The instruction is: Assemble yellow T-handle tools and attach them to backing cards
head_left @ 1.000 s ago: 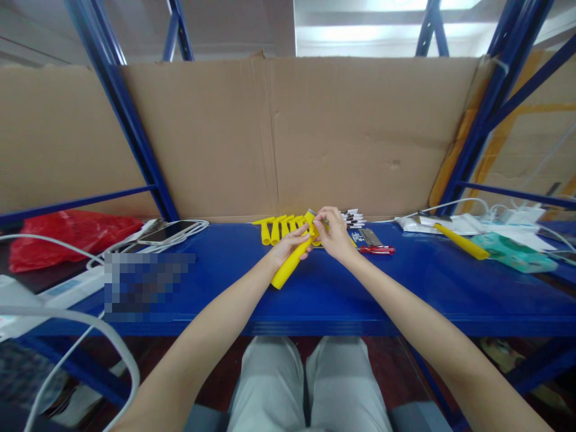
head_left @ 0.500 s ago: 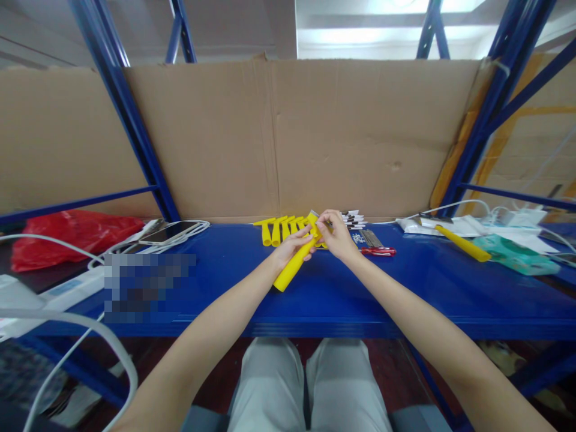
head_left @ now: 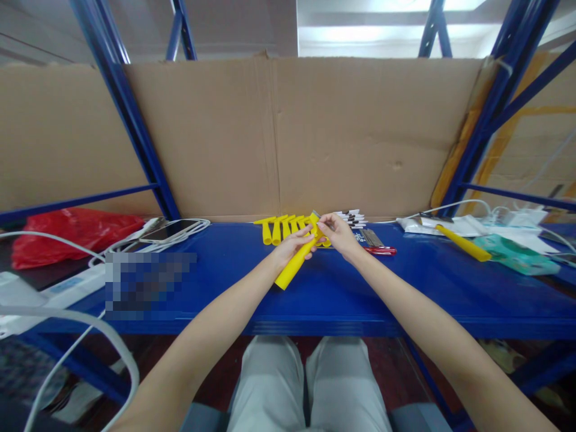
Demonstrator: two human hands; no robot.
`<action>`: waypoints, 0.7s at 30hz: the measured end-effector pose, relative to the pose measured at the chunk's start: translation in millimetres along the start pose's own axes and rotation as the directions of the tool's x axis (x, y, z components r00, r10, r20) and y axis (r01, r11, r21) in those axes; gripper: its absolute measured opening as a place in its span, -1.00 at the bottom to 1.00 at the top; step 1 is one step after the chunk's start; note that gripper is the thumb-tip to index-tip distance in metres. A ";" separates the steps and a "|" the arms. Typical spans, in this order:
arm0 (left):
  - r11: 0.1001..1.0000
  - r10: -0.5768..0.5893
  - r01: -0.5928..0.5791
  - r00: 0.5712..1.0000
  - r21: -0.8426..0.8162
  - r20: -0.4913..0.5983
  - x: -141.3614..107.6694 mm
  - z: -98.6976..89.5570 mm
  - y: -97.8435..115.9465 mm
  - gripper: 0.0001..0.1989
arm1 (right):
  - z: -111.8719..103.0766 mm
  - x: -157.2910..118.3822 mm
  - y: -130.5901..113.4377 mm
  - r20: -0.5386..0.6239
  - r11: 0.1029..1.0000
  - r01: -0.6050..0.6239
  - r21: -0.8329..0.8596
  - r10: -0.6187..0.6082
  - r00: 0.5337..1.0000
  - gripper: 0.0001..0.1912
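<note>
My left hand [head_left: 291, 247] is wrapped round a yellow tool [head_left: 290, 273] with a tube-shaped handle, tilted with its upper end away to the right. A thin greyish edge shows at that upper end. My right hand [head_left: 336, 233] is closed at the tool's head, fingertips pinched there; what they hold, if anything, is too small to tell. Behind my hands stands a row of several similar yellow pieces [head_left: 276, 230]. White sticks with dark parts [head_left: 355, 217], thin grey strips [head_left: 372, 237] and a red screwdriver [head_left: 381, 251] lie to the right.
The blue table [head_left: 225, 288] has a cardboard wall [head_left: 315, 138] behind it. On the left are a red plastic bag [head_left: 72, 235], a phone [head_left: 168, 231], cables and a white power strip [head_left: 76, 287]. A yellow tool [head_left: 463, 243] and a green packet [head_left: 517, 255] lie on the right.
My right hand has shifted slightly down at the tool's head, its fingers drawn closer together. The tool and my left hand have barely moved.
</note>
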State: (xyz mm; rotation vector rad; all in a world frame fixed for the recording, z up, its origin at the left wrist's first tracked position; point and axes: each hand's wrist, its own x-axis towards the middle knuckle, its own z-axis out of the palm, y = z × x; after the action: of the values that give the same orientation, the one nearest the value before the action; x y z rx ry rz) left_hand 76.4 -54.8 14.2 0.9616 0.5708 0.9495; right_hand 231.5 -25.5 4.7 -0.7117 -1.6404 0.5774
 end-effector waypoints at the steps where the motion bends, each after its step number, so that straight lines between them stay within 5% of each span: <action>1: 1.000 -0.001 0.001 1.000 0.002 -0.005 0.0 0.0 -0.1 -0.41 | -1.1 0.4 0.4 0.016 1.000 0.011 -0.005 -0.011 1.000 -0.75; 5: 1.000 0.006 -0.006 1.000 0.012 -0.021 0.3 -0.5 -0.7 -0.43 | -4.0 -1.0 -1.4 0.021 0.971 0.163 -0.173 -0.162 0.987 -0.82; 10: 1.000 0.013 -0.013 1.000 0.010 -0.021 0.6 -2.0 -0.4 -0.40 | -0.8 -6.7 -9.7 0.043 0.818 0.366 -0.443 -0.389 0.920 -0.94; 15: 0.999 0.020 -0.018 0.999 0.039 -0.050 1.9 -5.5 0.9 -0.35 | -0.4 -7.3 -12.4 0.099 0.736 0.423 -0.528 -0.441 0.892 -0.93; 21: 0.995 -0.007 0.017 0.996 0.100 -0.091 4.8 -12.9 1.7 -0.32 | -6.6 -4.4 -6.1 0.152 0.750 0.460 -0.476 -0.445 0.882 -0.92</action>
State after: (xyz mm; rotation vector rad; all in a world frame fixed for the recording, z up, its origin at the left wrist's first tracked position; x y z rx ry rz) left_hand 68.1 -44.7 9.4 1.0076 0.7053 0.9643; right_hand 237.6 -33.0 7.2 -0.6323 -1.9297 -0.2115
